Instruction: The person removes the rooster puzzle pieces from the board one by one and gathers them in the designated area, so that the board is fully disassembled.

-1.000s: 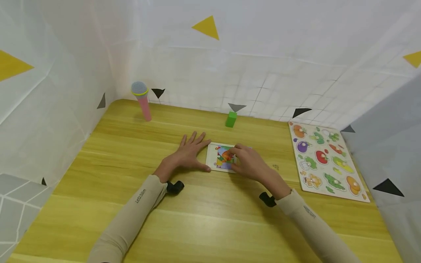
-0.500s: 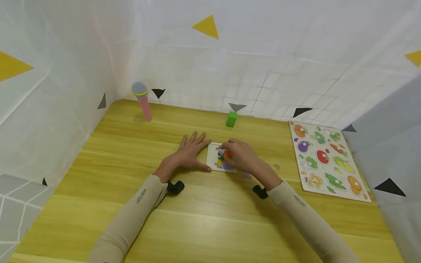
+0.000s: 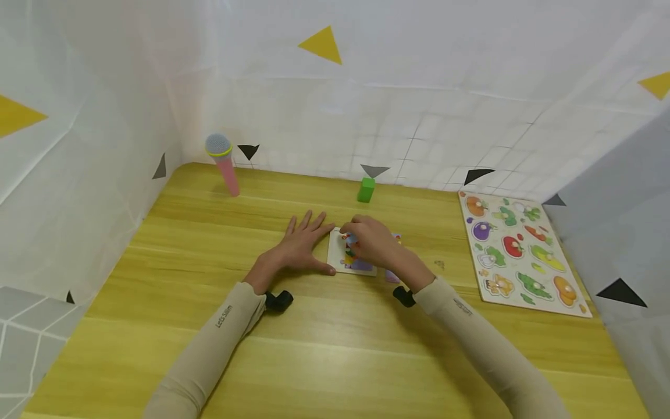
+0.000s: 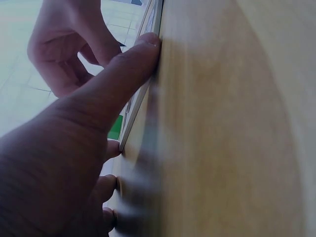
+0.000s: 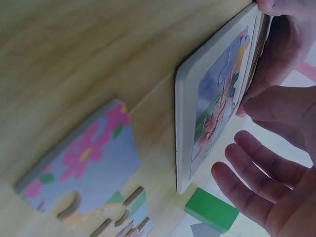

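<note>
On the desk (image 3: 314,361): puzzle (image 3: 362,265), between the hands, some picture in its white frame (image 3: 334,253).
Loose pieces (image 5: 94,153): flowery ones beside the white frame; looks part done, these left over.
Left hand (image 3: 298,247): fingers spread wide, thumb and pointer touching the white frame.
Right hand (image 3: 373,241): fingers bent over the puzzle; can't tell if they pinch anything.
Left sleeve (image 3: 209,340): looks like "Lets Slim".
Right sleeve (image 3: 478,334): too blurry to read.

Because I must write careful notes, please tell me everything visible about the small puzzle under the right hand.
The small puzzle lies flat on the table: a thin, pale, wood-looking frame with rounded corners, holding colourful interlocking pieces. The left hand touches its left side; the right hand covers part, contact unclear.
</note>
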A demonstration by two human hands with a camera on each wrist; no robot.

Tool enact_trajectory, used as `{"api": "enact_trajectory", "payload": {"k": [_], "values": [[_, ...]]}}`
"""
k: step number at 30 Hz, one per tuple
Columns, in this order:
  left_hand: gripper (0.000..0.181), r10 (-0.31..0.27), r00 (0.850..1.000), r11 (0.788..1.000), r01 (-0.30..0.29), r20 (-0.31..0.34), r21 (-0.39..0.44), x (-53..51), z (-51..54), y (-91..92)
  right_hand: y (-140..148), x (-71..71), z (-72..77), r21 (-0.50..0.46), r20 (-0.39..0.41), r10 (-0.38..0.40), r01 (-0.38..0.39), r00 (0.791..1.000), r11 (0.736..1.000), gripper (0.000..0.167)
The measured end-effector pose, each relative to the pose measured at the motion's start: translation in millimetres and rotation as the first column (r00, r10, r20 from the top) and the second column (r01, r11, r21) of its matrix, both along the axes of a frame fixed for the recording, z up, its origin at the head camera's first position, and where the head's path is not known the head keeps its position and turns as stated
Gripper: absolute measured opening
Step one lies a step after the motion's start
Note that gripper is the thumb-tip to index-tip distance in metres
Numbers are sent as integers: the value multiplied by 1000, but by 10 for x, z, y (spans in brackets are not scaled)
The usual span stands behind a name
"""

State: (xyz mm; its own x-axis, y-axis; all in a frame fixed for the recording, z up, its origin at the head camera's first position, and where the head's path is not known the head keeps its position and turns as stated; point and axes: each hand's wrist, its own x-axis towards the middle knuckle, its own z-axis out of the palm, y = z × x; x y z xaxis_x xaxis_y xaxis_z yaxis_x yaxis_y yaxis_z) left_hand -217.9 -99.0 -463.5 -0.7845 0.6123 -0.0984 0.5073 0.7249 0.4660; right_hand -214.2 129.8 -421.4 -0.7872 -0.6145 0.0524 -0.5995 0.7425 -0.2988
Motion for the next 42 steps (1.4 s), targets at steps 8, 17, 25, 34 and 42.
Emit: {"api": "enact_trajectory", "payload": {"k": [8, 17, 25, 34, 42], "values": [[113, 2, 1000, 1000, -2, 5, -2, 17, 5, -15, -62, -45, -28, 48, 56, -25, 22, 998, 999, 35], [111, 0, 1000, 1000, 0, -2, 4, 5, -10, -4, -83, -57, -26, 116, 68, -32, 24, 997, 993, 31], [112, 0, 1000, 1000, 0, 0, 11, 13, 3, -5, -98, -59, -4, 137, 82, -30, 19, 996, 990, 26], [111, 2, 1000, 1000, -2, 4, 21, 23, 16, 3, -115, -83, 70, 163, 132, -21, -1, 991, 987, 27], [111, 1, 1000, 1000, -1, -3, 15, 17, 13, 0, -121, -90, 34, 150, 105, -46, 30, 993, 988, 28]]}}
